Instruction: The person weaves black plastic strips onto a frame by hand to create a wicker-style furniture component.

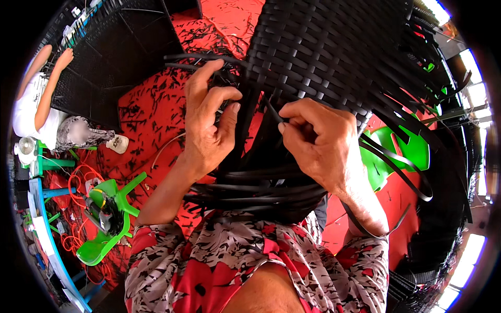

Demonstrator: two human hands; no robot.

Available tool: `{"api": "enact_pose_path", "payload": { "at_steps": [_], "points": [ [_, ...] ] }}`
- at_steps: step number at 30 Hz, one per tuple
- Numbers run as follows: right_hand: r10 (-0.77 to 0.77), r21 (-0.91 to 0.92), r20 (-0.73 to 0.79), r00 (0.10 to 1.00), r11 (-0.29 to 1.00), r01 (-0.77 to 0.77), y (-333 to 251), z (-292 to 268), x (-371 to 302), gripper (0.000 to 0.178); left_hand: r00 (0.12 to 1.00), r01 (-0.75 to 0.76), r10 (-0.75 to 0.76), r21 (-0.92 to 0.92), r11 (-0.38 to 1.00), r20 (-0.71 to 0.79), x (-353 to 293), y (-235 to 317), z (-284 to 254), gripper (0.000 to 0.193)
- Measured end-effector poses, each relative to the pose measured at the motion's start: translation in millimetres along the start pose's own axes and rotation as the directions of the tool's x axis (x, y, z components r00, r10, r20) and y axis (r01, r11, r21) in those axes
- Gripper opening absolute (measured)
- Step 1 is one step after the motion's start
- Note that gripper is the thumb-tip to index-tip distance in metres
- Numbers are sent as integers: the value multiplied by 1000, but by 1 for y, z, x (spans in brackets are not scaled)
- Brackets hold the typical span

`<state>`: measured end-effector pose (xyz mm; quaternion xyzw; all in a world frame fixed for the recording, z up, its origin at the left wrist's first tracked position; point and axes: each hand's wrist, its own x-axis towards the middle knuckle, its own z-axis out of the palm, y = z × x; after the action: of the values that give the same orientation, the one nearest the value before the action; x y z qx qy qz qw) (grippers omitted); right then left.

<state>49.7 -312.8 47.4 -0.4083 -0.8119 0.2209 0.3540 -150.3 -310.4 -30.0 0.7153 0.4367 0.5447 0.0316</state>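
Observation:
In front of me stands a black woven wicker panel (313,47) of flat plastic strips, with long loose strips hanging from its right side. My right hand (323,141) pinches the end of a black strip (272,112) at the panel's near edge. My left hand (209,117) is beside the panel's left edge, fingers apart and partly curled, with nothing visible in it. A black strip (198,56) sticks out to the left just beyond its fingertips. Several loose strips (250,193) lie across below my hands, close to my body.
Black strip offcuts litter the red floor (162,115). A green stool (112,219) at the left carries a power tool (107,216) near orange cords. Another green seat (402,148) is at the right. At the far left a person (42,109) works by a large black woven piece (125,57).

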Motion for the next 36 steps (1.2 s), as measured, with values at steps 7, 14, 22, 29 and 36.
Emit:
{"api": "enact_pose_path", "payload": {
  "at_steps": [7,14,22,29,36],
  "points": [
    [-100,-78,131,986,991,111,3,-1,16,15,991,-28,29,-11,1000,131,5,2,-1,41],
    [67,89,126,990,993,-78,11,0,6,13,956,-112,70,134,985,285,20,8,-14,47],
    [114,150,160,981,979,-138,10,-2,7,13,970,-98,82,60,993,229,19,5,-5,38],
    [-19,32,50,999,999,17,6,5,4,19,975,25,32,-253,967,219,22,-7,-11,21],
    [-256,-211,411,875,907,364,14,-12,-46,20,876,370,-449,-353,859,-175,71,-127,-138,15]
  ]
}}
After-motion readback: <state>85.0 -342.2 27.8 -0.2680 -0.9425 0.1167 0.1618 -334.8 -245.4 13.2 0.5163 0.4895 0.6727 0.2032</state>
